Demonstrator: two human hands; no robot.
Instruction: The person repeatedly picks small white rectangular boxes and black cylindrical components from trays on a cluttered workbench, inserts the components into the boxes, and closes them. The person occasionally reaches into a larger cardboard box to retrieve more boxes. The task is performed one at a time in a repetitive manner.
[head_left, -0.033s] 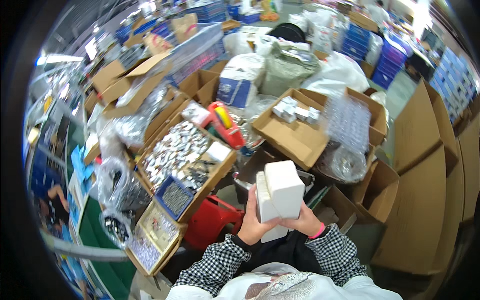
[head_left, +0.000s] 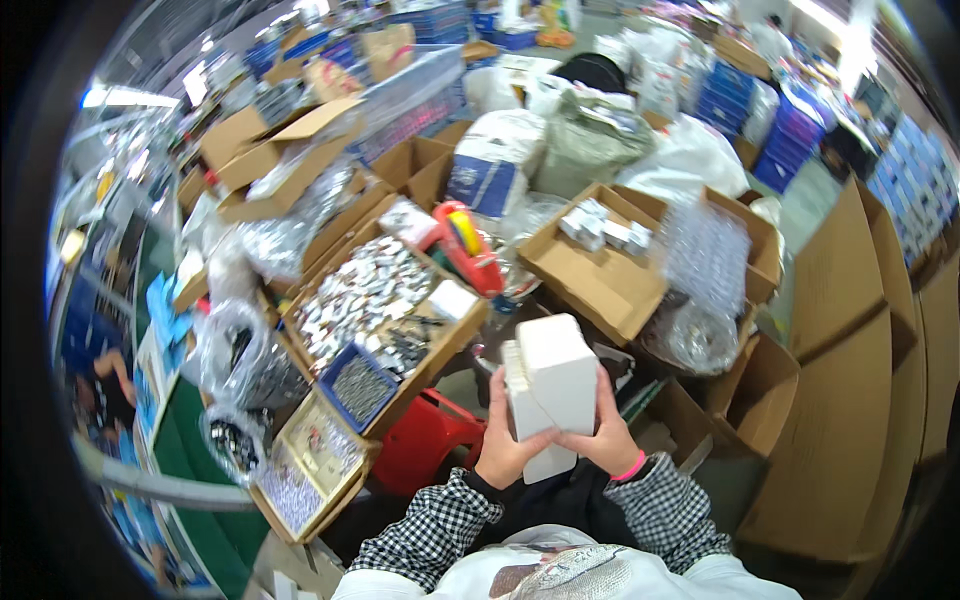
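Note:
In front of my body I hold a stack of small white cardboard boxes [head_left: 558, 370] between both hands. My left hand [head_left: 507, 445] is wrapped round their left side, with the thumb across the near face. My right hand [head_left: 605, 435], with a pink band at its wrist, presses the right side, its fingers stretched up along it. The thumbs nearly meet at the front. A thinner white piece shows at the left of the biggest box, and another white end [head_left: 550, 463] sticks out below the thumbs.
To the left, a carton [head_left: 425, 375] holds many small white parts, a blue tray [head_left: 358, 388] of metal pieces and a red-and-yellow tape dispenser [head_left: 468, 240] at its edge. Beyond my hands lies a shallow carton [head_left: 600, 285] with small white boxes. Tall cardboard [head_left: 830, 400] stands right; a red stool [head_left: 425, 440] is near.
My right fingers have come up along the right side of the white boxes, which now stand a little more upright. The whole view has shifted slightly.

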